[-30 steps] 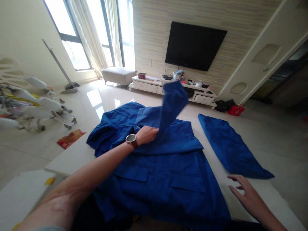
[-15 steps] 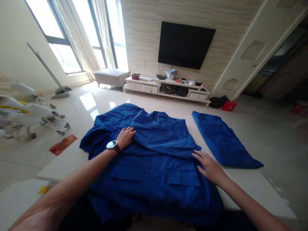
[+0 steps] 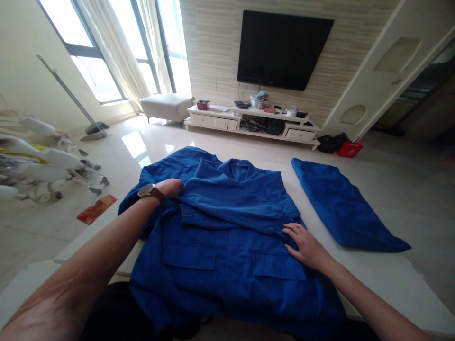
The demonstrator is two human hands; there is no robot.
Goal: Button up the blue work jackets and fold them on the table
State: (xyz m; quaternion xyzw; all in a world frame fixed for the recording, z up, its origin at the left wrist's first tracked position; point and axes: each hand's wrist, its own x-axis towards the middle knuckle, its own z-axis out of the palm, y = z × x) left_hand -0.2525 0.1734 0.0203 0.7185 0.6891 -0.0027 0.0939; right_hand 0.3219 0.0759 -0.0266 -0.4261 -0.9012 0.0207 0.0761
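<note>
A blue jacket (image 3: 227, 251) lies spread on a white table, its collar away from me and one sleeve folded across the chest. My left hand (image 3: 173, 187), with a watch on the wrist, is closed on the blue cloth at the left edge of the folded sleeve. Resting on the cuff end of that sleeve at the right, my right hand (image 3: 302, 241) has its fingers apart. Two flap pockets show below the sleeves. To the right lies a separate folded blue garment (image 3: 348, 208).
The white table (image 3: 391, 279) has its right edge beyond the folded garment. A low TV cabinet (image 3: 209, 121) stands under a wall television (image 3: 284, 49). White chairs (image 3: 50, 161) are at the left, a grey bench (image 3: 166, 106) by the window, a red bag (image 3: 350, 149) on the floor.
My left hand has moved left and slightly away, and its fingers have closed on cloth. A cuff now shows below the folded sleeve. The view has shifted slightly.
</note>
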